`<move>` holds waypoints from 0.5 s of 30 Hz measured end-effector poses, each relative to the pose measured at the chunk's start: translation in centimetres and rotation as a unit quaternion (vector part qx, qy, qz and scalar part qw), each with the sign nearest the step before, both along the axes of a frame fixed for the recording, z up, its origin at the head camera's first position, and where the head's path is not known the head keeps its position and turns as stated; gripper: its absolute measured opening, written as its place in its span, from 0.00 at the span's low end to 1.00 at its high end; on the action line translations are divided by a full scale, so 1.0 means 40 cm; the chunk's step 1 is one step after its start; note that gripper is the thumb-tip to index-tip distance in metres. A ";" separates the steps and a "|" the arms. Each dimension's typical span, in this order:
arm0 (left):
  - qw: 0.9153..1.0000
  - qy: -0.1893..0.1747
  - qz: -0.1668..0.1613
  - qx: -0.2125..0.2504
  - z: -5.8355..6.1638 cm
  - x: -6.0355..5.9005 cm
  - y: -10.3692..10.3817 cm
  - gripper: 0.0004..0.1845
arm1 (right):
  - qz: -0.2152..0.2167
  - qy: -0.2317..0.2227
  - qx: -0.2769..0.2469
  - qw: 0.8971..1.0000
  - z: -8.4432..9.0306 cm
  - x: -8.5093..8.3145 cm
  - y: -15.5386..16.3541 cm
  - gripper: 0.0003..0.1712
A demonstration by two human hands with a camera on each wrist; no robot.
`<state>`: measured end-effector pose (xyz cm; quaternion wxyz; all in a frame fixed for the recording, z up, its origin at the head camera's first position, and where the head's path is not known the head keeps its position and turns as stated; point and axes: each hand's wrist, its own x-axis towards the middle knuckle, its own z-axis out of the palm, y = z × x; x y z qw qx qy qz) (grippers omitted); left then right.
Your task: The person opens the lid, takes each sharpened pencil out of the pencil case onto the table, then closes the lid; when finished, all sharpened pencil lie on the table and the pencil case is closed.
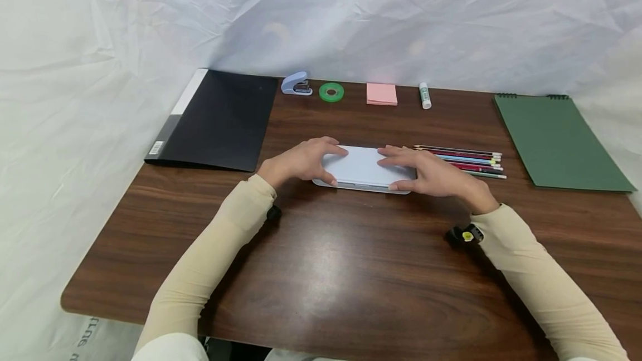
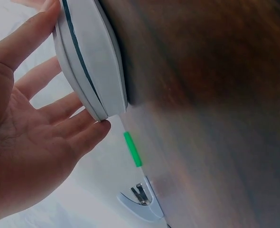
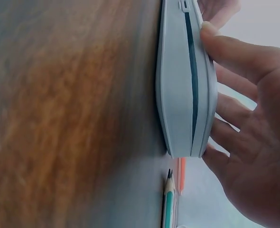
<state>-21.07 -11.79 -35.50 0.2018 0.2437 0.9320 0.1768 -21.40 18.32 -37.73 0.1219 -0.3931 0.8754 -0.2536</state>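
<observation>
From the head view we see a pale pencil case (image 1: 362, 167) lying flat on the brown table (image 1: 321, 272), mid-desk, with our left hand (image 1: 301, 161) and right hand (image 1: 431, 172) laid on its two ends, fingers fairly straight; the hands cover both ends. Coloured pencils (image 1: 463, 160) lie just right of it.

In the left wrist view the fingers (image 2: 59, 111) lie flat on the lid (a stapler (image 2: 139, 202) shows blurred beyond).

The right wrist view shows relaxed fingers (image 3: 235, 111) on the lid, thumb at the seam; one pencil (image 3: 168, 199) is cut off.
</observation>
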 end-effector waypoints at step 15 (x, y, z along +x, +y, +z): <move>1.000 0.010 -0.004 -0.001 0.005 -0.001 0.012 0.39 | -0.004 0.005 0.027 1.000 0.012 0.003 -0.005 0.34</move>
